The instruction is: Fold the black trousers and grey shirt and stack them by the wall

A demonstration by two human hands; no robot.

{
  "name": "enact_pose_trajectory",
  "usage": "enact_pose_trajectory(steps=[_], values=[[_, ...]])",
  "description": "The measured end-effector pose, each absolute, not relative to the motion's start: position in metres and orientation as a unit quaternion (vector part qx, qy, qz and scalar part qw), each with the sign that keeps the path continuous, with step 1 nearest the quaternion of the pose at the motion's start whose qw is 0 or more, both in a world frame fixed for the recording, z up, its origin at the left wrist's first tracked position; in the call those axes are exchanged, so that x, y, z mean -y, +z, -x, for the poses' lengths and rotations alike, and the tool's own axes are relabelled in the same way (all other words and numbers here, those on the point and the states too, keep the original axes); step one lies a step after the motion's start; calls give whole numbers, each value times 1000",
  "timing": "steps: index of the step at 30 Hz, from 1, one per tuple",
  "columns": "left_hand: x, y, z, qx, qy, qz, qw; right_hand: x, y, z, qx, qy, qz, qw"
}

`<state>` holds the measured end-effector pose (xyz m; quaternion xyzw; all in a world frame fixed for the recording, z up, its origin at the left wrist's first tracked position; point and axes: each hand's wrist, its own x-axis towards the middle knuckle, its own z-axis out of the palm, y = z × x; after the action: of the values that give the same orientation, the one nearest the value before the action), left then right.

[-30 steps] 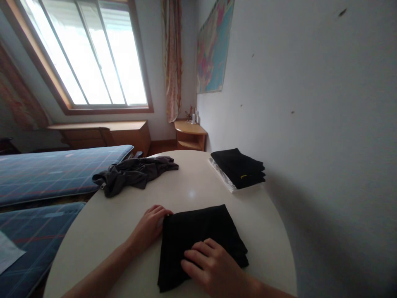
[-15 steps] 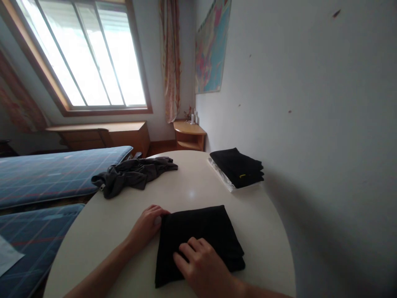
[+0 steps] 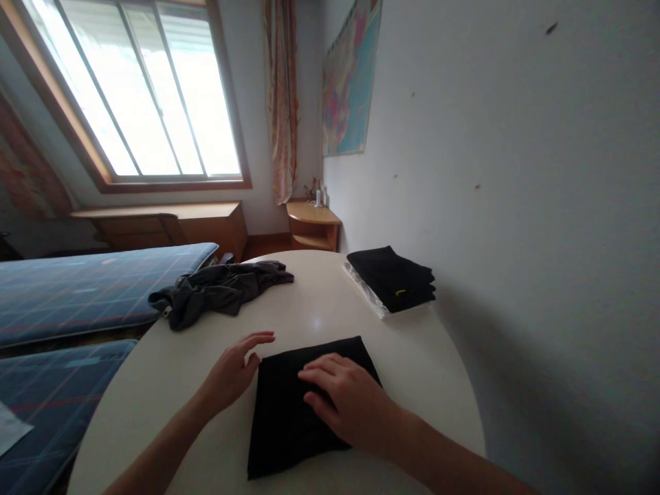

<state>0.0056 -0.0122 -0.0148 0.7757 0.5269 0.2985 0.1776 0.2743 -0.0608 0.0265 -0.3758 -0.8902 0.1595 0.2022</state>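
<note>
A folded black garment [image 3: 289,412] lies flat on the white round table [image 3: 170,385] in front of me. My right hand [image 3: 345,395] is over its middle and right part, fingers stretched and slightly apart, hiding some of the cloth. Beside the garment's far left corner is my left hand [image 3: 237,364], its fingers apart and holding nothing. Whether the left thumb touches the cloth I cannot tell.
At the table's back right, a stack of folded black clothes [image 3: 392,275] rests on a clear plastic package [image 3: 368,292]. A crumpled dark grey garment [image 3: 221,292] lies at the back left. Blue plaid mattresses [image 3: 103,289] stand left, a wall [image 3: 541,240] right.
My left hand has let go of the garment's corner and opened. My right hand has moved away from me across the cloth, its fingers straighter. The garment has shifted slightly left.
</note>
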Motion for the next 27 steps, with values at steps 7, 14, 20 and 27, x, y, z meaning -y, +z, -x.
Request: enact_pose_trajectory(steps=[7, 14, 20, 27], values=[[50, -19, -70, -469, 168, -861, 102, 52, -10, -275, 865, 157, 466, 103], [55, -39, -67, -460, 126, -878, 50, 36, 11, -307, 843, 182, 499, 90], [46, -32, -69, -487, 117, -863, 71, 15, 6, -329, 777, 157, 595, 132], [29, -2, -89, -512, 74, -852, 83, -42, 6, -340, 731, 275, 597, 186]])
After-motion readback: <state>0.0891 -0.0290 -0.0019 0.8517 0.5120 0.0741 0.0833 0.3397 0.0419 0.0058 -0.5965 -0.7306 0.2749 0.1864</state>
